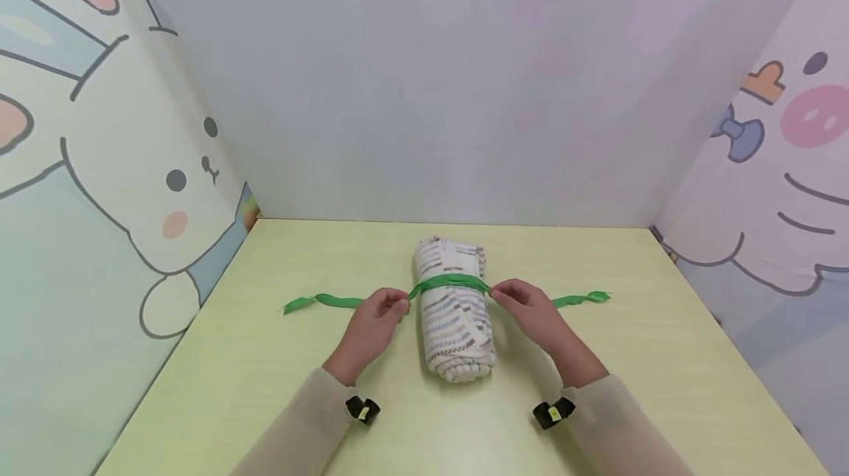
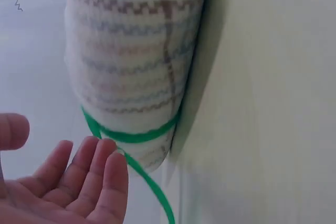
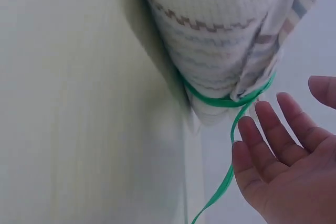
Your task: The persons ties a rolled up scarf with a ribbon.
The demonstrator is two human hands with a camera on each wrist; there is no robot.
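A rolled towel [image 1: 458, 336], white with rows of coloured pattern, lies lengthwise in front of me on the table. Around its far half runs a green ribbon [image 1: 454, 281], whose two tails stretch out to left and right. My left hand [image 1: 371, 325] is at the roll's left side, fingertips by the ribbon. On the opposite side my right hand [image 1: 533, 317] has its fingertips at the ribbon too. Both wrist views show loosely bent fingers [image 2: 107, 182] with the thumb [image 2: 13, 131] held apart from them. The towel's underside is hidden.
The pale yellow-green table [image 1: 305, 259] meets a plain light backdrop [image 1: 451, 93] at its far edge. Cartoon-printed panels flank it, with a rabbit [image 1: 133, 166] on the left and a pig [image 1: 796, 166] on the right. A small black device [image 1: 362, 410] sits at each wrist.
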